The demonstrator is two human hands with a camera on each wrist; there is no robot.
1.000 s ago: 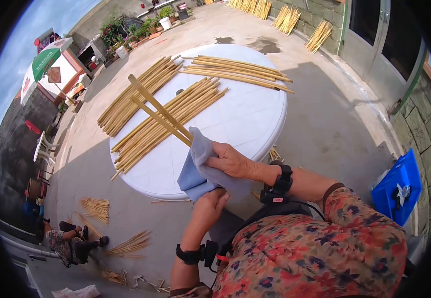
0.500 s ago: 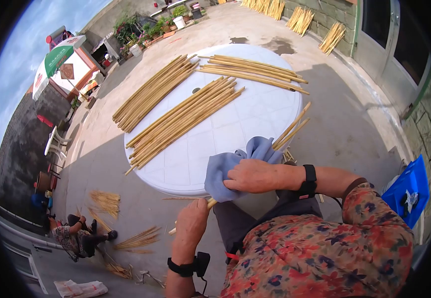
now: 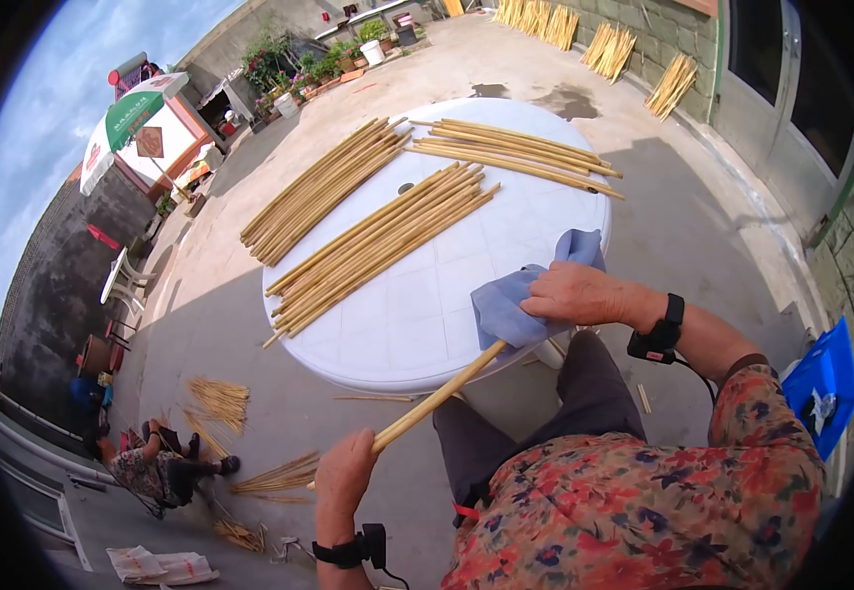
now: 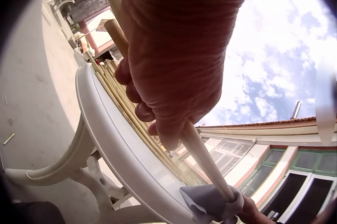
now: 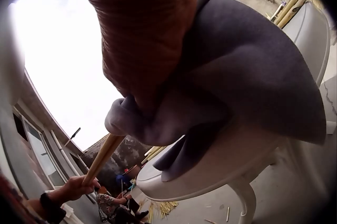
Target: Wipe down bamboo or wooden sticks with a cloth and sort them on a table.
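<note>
In the head view the left hand (image 3: 346, 470) grips yellow-brown sticks (image 3: 437, 396) near their lower end; the left wrist view shows two stick ends (image 4: 115, 32) poking out past the curled fingers. The right hand (image 3: 584, 293) holds a blue-grey cloth (image 3: 505, 307) wrapped around the sticks, by the right edge of the white round table (image 3: 397, 349). In the right wrist view the cloth (image 5: 253, 61) hangs in folds over the hand, and its fingers are mostly hidden. The sticks run slanting between the two hands.
Three groups of sticks (image 3: 378, 246) lie on the table. More bundles (image 3: 218, 403) lie on the ground at lower left, beside a seated person (image 3: 156, 467). A blue container (image 3: 825, 383) stands at the right; further bundles (image 3: 671, 87) lean on the back wall.
The sticks, upright over the table a second ago, now slant down to the left hand, which has moved left and down. The right hand with the cloth has moved right, away from the left hand.
</note>
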